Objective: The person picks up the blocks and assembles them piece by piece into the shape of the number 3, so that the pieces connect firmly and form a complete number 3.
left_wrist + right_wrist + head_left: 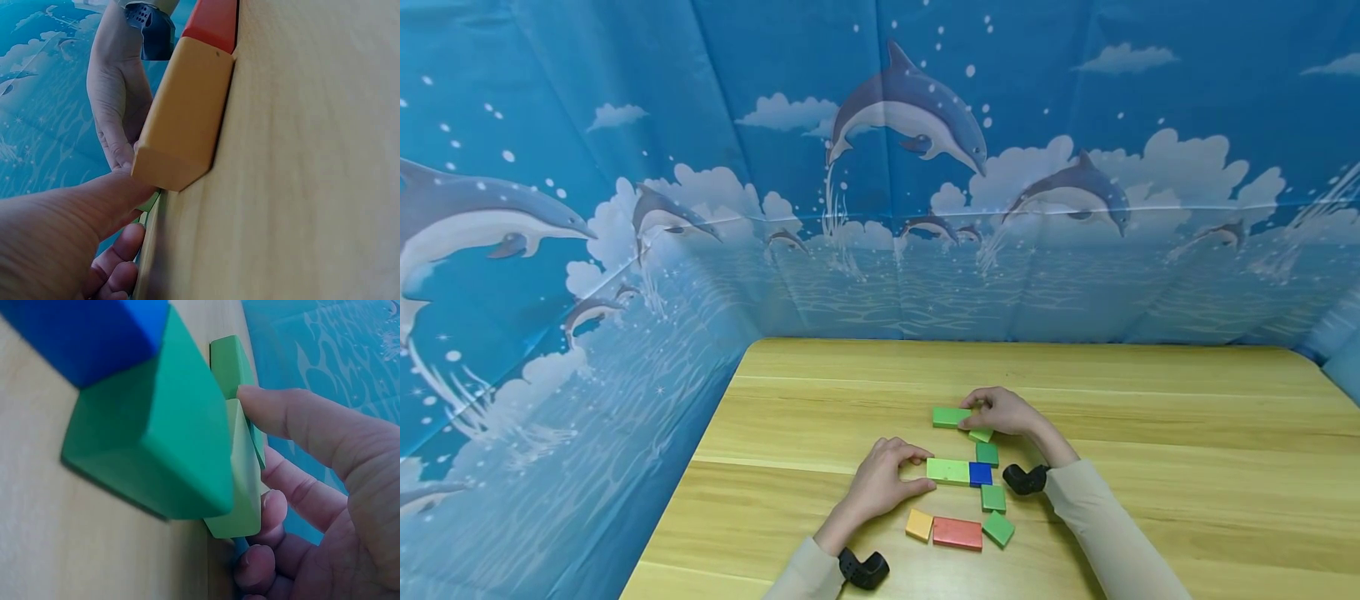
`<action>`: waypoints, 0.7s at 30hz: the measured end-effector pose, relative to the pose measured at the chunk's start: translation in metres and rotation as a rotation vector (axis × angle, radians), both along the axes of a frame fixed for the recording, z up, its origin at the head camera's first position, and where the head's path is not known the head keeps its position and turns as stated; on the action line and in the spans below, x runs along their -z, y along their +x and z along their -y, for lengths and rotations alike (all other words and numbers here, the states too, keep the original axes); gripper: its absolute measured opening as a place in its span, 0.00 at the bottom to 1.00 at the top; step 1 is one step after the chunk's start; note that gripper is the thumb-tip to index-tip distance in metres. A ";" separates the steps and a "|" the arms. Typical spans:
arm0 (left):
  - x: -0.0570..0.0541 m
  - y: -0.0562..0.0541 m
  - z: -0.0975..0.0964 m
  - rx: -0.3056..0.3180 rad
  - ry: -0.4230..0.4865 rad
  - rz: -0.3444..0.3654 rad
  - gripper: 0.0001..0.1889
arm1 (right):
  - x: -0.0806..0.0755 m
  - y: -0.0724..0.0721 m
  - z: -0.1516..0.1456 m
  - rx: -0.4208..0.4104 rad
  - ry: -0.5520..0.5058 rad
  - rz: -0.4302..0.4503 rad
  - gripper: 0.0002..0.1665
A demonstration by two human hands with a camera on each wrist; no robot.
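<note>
My left hand (883,482) holds the left end of a lime green rectangular block (948,472), thumb on the near side and index finger on the far side. A blue block (981,474) adjoins its right end. Farther back, my right hand (1003,412) pinches the right end of a green rectangular block (951,417) between thumb and fingers. Close under that hand lies a small light green block (247,481), partly covered in the head view. A darker green block (987,454) sits between it and the blue one.
Toward the near side lie two green square blocks (993,498), a red rectangular block (957,533) and an orange block (181,112), curving leftward. The wooden table (1187,467) meets a blue dolphin-print curtain (925,275) at its back and left edges.
</note>
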State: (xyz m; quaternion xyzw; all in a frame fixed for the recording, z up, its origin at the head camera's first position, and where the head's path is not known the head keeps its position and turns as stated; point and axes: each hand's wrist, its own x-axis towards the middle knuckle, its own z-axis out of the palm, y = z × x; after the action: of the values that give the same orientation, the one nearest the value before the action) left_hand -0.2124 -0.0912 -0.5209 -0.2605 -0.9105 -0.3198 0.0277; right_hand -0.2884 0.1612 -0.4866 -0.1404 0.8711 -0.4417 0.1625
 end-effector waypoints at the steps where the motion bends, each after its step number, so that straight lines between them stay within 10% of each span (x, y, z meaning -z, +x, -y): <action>1: 0.000 0.000 0.000 -0.001 0.001 0.002 0.19 | 0.000 0.000 0.000 0.001 0.002 0.000 0.19; 21: 0.001 0.000 0.000 -0.008 -0.003 -0.005 0.19 | 0.006 -0.004 -0.001 0.010 0.011 0.006 0.16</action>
State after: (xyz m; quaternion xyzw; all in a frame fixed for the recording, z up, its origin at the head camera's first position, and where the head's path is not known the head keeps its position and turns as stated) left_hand -0.2127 -0.0914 -0.5217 -0.2580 -0.9118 -0.3179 0.0310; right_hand -0.2923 0.1624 -0.4923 -0.1338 0.8739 -0.4379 0.1634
